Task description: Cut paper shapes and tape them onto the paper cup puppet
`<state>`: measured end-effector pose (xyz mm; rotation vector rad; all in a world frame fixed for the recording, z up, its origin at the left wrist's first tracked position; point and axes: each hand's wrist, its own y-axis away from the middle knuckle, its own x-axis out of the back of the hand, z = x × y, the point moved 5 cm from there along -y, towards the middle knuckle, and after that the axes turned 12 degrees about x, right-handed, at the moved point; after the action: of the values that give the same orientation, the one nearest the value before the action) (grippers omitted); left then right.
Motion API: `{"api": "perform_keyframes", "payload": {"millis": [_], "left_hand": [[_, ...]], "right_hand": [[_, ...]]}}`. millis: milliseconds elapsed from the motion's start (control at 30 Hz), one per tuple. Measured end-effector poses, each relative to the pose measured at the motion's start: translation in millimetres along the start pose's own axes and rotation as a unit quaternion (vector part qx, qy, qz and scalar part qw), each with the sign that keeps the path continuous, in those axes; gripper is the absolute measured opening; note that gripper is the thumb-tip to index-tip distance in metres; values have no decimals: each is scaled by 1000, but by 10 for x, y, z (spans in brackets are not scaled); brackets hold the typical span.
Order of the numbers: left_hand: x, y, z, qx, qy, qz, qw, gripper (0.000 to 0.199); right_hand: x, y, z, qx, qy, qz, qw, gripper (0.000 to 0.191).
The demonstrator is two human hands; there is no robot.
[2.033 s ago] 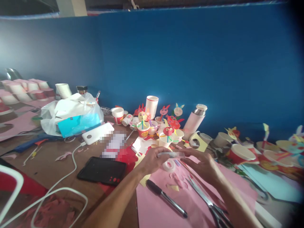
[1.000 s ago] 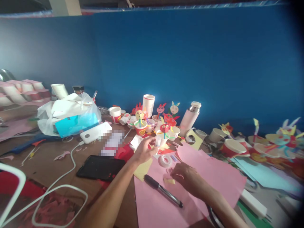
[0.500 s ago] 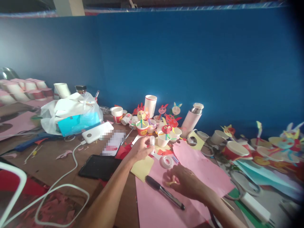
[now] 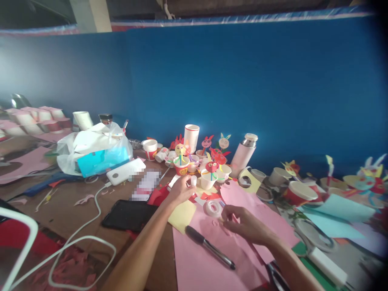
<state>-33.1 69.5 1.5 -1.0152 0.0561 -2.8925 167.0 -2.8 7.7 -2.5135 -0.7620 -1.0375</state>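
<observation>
Held upright in the fingers of my left hand [image 4: 181,191] is a small white glue stick [image 4: 193,185]. My right hand [image 4: 242,222] has its fingers pinched together over the pink paper [image 4: 200,266]; whatever lies between the fingertips is too small to make out. Just left of that hand is a roll of clear tape [image 4: 214,208]. A black marker [image 4: 209,247] rests on the pink paper between my forearms. Beside my left wrist lies a yellow paper piece [image 4: 182,216]. Beyond my left hand stands a white cup [image 4: 209,180] with a red paper face on a straw.
Several decorated paper cups [image 4: 182,166] stand behind, near a pink thermos [image 4: 243,155]. To the left lie a dark phone [image 4: 129,215], a white power bank [image 4: 126,171] and a looping white cable [image 4: 91,238]. Scissors [image 4: 277,277] and a white adapter [image 4: 327,266] are at right.
My right hand has moved slightly right and up, and the yellow strip at its fingers no longer shows. My left hand keeps the glue stick in nearly the same place. The view has tilted slightly upward.
</observation>
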Motion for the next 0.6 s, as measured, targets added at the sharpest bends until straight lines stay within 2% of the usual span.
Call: {"api": "perform_keyframes", "payload": {"millis": [133, 267, 467, 600], "left_hand": [[-98, -32, -41, 1, -22, 7, 1000, 18], [-150, -48, -101, -4, -47, 31, 998, 26], [-162, -72, -135, -6, -89, 40, 995, 26], [-133, -92, -155, 7, -124, 56, 991, 30]], "right_hand": [[224, 2, 107, 7, -102, 67, 993, 10], [412, 21, 237, 23, -207, 145, 967, 10], [601, -21, 370, 41, -258, 235, 936, 9], [676, -77, 389, 62, -276, 268, 921, 7]]}}
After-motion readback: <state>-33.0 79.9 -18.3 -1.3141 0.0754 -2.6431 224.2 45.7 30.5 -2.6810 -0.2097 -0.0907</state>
